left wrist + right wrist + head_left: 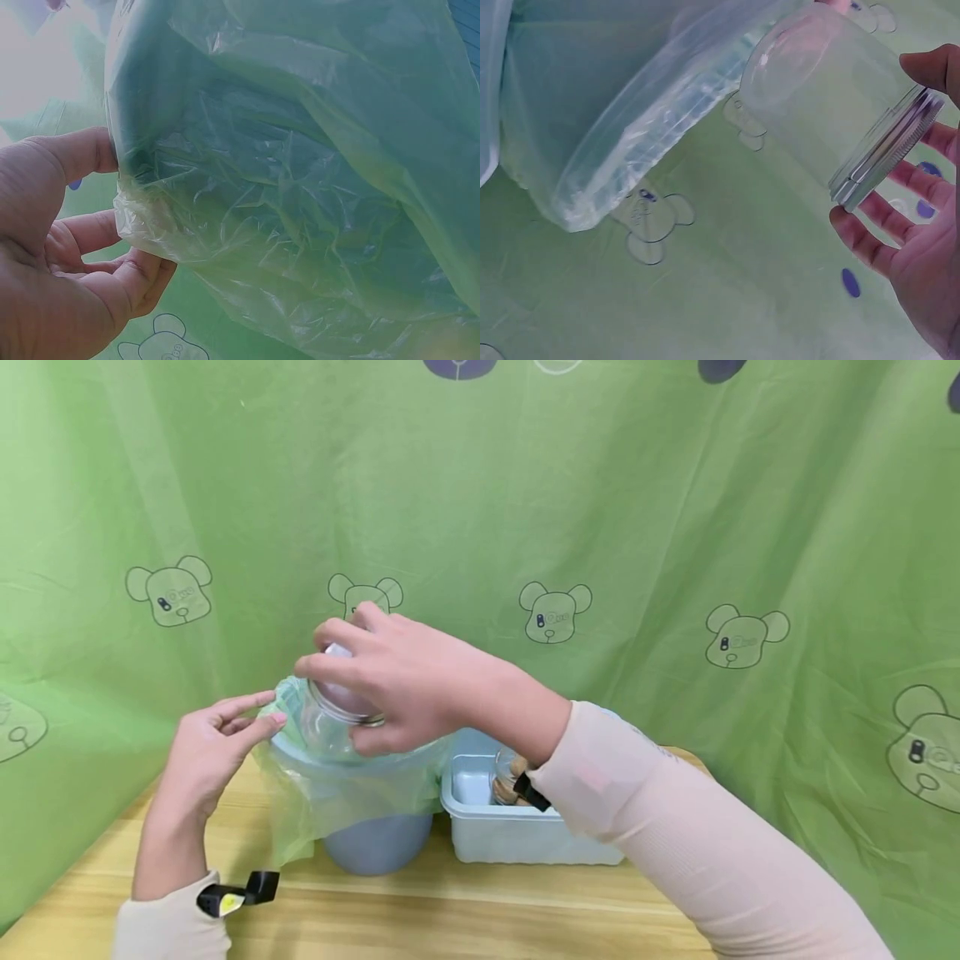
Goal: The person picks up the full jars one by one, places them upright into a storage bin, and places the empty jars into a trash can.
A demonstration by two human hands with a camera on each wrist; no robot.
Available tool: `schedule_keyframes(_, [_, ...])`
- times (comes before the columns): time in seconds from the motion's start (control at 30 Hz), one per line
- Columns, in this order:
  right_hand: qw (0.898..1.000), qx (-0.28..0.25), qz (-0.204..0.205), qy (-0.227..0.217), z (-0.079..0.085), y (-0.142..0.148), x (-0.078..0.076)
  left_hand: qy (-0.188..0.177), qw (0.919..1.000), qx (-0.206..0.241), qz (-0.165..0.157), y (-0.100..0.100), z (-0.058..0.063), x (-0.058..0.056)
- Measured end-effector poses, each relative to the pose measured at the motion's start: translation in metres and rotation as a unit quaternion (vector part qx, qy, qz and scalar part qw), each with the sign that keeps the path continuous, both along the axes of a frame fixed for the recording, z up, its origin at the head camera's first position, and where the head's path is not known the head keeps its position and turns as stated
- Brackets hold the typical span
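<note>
A clear jar [821,97] with a silvery screw lid [891,150] hangs tilted in my right hand [412,681], whose fingers and thumb grip it round the lid. In the head view the jar body is over the mouth of a blue bin [378,843], and no contents show inside it. A thin green plastic bag [348,797] lines that bin and folds down over its outside. At the bin's left rim, my left hand [198,760] pinches the bag's gathered edge between thumb and fingers, as the left wrist view shows closely.
Right of the bin stands a light blue plastic basket [528,839]. Inside it is a clear jar [504,781] with brown, nut-like pieces, partly hidden by my right wrist. Both containers stand on a wooden table [465,914]. A green curtain [465,485] with bear prints hangs behind.
</note>
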State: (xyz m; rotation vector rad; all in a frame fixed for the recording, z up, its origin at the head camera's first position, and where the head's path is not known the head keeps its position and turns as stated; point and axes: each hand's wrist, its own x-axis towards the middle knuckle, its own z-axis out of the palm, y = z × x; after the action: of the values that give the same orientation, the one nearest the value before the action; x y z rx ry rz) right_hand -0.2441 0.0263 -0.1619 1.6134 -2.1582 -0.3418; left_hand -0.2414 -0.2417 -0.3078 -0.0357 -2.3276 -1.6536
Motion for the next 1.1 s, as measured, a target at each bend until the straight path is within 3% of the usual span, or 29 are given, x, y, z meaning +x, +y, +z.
schedule_keyframes(0.37, [0.998, -0.012, -0.043, -0.04, -0.013, 0.0, -0.032, -0.003, 1.0, 0.007, 0.005, 0.0, -0.002, -0.001])
schedule_keyframes(0.87, [0.991, 0.013, -0.12, -0.051, -0.041, -0.011, -0.057, 0.002, 1.0, 0.008, 0.001, -0.001, -0.002, -0.002])
schedule_keyframes(1.1, [0.989, 0.017, -0.135, -0.059, -0.055, -0.014, -0.067, 0.002, 0.9999, 0.013, -0.003, -0.001, -0.002, -0.002])
